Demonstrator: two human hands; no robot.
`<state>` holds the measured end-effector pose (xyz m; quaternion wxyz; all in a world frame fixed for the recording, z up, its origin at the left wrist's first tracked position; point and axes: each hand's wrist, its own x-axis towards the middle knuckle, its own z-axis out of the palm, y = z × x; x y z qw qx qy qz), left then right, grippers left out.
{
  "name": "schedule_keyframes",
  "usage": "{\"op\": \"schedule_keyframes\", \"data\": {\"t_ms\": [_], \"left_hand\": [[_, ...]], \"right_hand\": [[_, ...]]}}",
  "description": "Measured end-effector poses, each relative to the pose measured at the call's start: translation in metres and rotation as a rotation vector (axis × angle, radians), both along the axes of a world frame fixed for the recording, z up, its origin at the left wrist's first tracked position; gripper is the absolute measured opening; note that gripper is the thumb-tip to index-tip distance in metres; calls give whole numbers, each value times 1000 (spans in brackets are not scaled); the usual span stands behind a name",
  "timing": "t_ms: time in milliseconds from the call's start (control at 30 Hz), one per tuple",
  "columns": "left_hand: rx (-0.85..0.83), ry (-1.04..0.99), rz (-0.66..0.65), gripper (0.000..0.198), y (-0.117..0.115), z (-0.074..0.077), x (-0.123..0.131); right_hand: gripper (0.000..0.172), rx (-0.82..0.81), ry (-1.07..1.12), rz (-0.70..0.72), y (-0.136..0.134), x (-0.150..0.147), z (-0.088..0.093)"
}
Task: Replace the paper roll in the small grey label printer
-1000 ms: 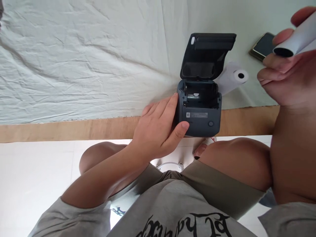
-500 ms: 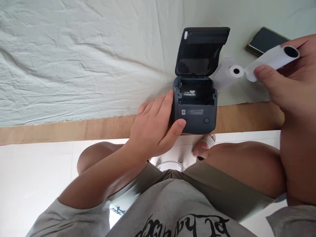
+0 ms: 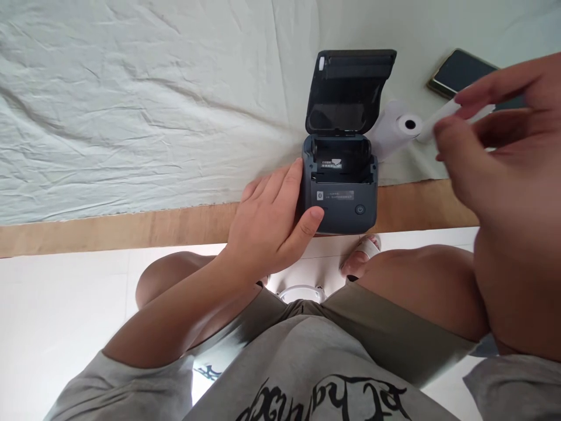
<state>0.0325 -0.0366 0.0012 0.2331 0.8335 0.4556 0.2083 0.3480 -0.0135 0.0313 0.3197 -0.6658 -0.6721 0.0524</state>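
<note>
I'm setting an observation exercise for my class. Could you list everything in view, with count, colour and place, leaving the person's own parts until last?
Cloth: 1, pale green, over the table
Wooden edge: 1, brown, along the table front
Printer: 1, dark blue-grey, at the table front, lid open
Paper roll: 1, white, right of the printer
Second paper piece: 1, white, right of the roll, blurred
Phone: 1, dark, upper right
Floor: 1, whitish, below
Curved object: 1, white, between the legs
Sandal: 1, whitish, under the table
Shirt: 1, grey, bottom
Shorts: 1, olive, above the shirt
Legs: 2, bare, below the table front
Left hand: 1, bare, against the printer
Right hand: 1, bare, by the second paper piece
</note>
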Motion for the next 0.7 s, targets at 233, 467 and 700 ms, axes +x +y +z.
{"op": "schedule_keyframes", "data": {"t_ms": [233,467,700], "left_hand": [[-30,16,-4,105,0,2,-2],[-3,-24,-11,106,-1,2,-1],[3,-3,-4,101,0,1,0]], "right_hand": [[42,-163,-171,131,26,-10,-19],[49,-228,-54,365,20,-9,-27],[55,-193,-1,380,15,-3,-32]]}}
